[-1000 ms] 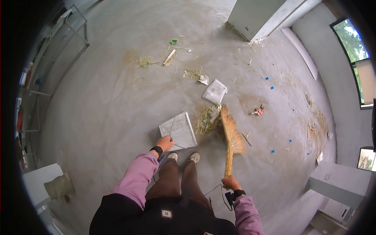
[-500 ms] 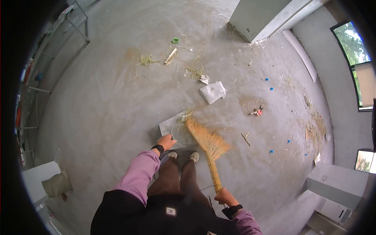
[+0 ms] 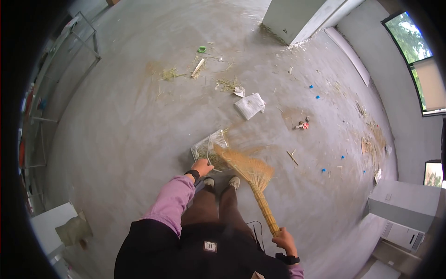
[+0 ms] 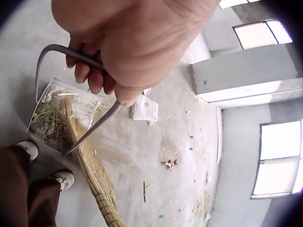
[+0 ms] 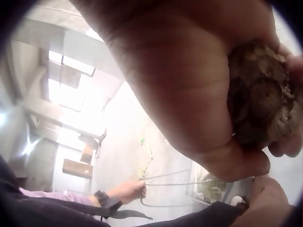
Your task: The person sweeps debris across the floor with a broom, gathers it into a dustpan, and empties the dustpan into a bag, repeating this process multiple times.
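Note:
My left hand [image 3: 203,166] grips the bent metal handle [image 4: 97,129] of a dustpan [image 4: 86,105], which sits on the floor in front of my shoes. Straw and bits of litter [image 4: 49,118] lie inside the pan. With my right hand [image 3: 285,241] I hold a straw broom [image 3: 253,169] near the end of its bound handle. The broom's bristle tip reaches over the pan's right side, and the bristles fan out to the right across the floor. In the right wrist view, my fingers wrap round the broom's rough butt end [image 5: 259,94].
A flat white packet [image 3: 250,106] lies beyond the pan, with scattered straw [image 3: 227,84] and a green piece [image 3: 201,49] farther off. To the right are red litter [image 3: 303,124] and small blue bits. A pillar [image 3: 290,23] stands at the back, a metal rack [image 3: 88,39] at left.
My right hand has swept the broom leftward, and the straw pile from beside the dustpan is now inside it. The left hand keeps hold of the handle.

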The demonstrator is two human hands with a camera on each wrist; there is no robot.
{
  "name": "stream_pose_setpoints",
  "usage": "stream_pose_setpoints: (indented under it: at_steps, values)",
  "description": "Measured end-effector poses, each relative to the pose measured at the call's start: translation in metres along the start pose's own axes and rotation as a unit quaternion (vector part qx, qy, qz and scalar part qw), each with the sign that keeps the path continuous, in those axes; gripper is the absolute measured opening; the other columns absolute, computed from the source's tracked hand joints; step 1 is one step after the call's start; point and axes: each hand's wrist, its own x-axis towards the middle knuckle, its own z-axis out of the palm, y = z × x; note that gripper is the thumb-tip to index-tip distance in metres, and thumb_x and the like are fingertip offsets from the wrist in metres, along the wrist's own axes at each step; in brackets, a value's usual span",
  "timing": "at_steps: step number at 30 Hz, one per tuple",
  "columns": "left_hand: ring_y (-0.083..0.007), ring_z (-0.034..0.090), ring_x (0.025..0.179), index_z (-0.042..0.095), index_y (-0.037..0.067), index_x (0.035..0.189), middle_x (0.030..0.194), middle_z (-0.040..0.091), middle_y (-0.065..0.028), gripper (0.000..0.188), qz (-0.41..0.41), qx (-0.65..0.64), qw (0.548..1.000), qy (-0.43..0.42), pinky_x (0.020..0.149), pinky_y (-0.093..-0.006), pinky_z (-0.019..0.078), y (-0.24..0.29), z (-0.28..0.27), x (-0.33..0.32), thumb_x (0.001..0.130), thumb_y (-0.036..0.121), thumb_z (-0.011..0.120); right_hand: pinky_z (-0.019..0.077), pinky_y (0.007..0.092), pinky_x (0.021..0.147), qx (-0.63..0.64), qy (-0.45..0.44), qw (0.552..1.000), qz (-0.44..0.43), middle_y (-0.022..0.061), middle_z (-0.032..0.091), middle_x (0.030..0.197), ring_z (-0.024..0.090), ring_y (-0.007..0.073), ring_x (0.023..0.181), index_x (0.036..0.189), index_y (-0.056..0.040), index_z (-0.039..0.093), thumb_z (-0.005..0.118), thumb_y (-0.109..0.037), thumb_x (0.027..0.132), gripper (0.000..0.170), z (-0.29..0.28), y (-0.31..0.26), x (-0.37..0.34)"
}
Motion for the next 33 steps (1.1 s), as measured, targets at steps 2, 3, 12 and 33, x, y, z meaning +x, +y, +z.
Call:
stream_pose_setpoints:
  at_steps: [2,3,12,33]
  values:
    - [-0.0364,0.057,0.092,0.061,-0.001,0.092,0.096,0.060,-0.0217,0.042,0.018,0.000,1.000,-0.026,0.080,-0.0431,0.0444,0.000,0.001,-0.001,0.075,0.038,0.059,0.0495,0.0342,0.054,0.050,0.044,0.998,0.001,0.0171,0.062,0.073,0.062,0.0251,0.057,0.115,0.0009,0.045,0.063,-0.015,0.060,0.060,0.003,0.013,-0.012]
    - [-0.0363,0.057,0.092,0.061,-0.001,0.092,0.096,0.060,-0.0219,0.042,0.016,0.000,0.999,-0.029,0.079,-0.0431,0.0445,0.001,0.002,-0.001,0.075,0.038,0.059,0.0489,0.0331,0.051,0.066,0.027,0.997,0.019,0.0155,0.061,0.071,0.061,0.0235,0.054,0.125,-0.0027,0.036,0.062,-0.012,0.060,0.070,0.000,0.015,-0.017]
    - [-0.0374,0.058,0.088,0.062,-0.002,0.089,0.090,0.061,-0.0235,0.042,0.042,0.028,0.999,-0.006,0.077,-0.0436,0.0451,-0.013,0.003,-0.008,0.074,0.037,0.060,0.0409,0.0317,0.036,0.303,0.047,0.950,0.068,0.0107,0.053,0.064,0.051,0.0179,0.043,0.125,-0.0020,0.031,0.059,0.000,0.064,0.067,0.027,0.025,0.021]
    - [-0.0383,0.056,0.089,0.060,-0.002,0.088,0.091,0.060,-0.0231,0.040,0.015,-0.002,1.000,0.011,0.078,-0.0443,0.0443,-0.018,0.015,-0.021,0.075,0.036,0.060,0.0449,0.0286,0.047,0.195,-0.165,0.967,-0.006,0.0083,0.058,0.072,0.056,0.0164,0.055,0.125,-0.0081,0.040,0.062,-0.012,0.068,0.062,0.024,-0.057,-0.030]
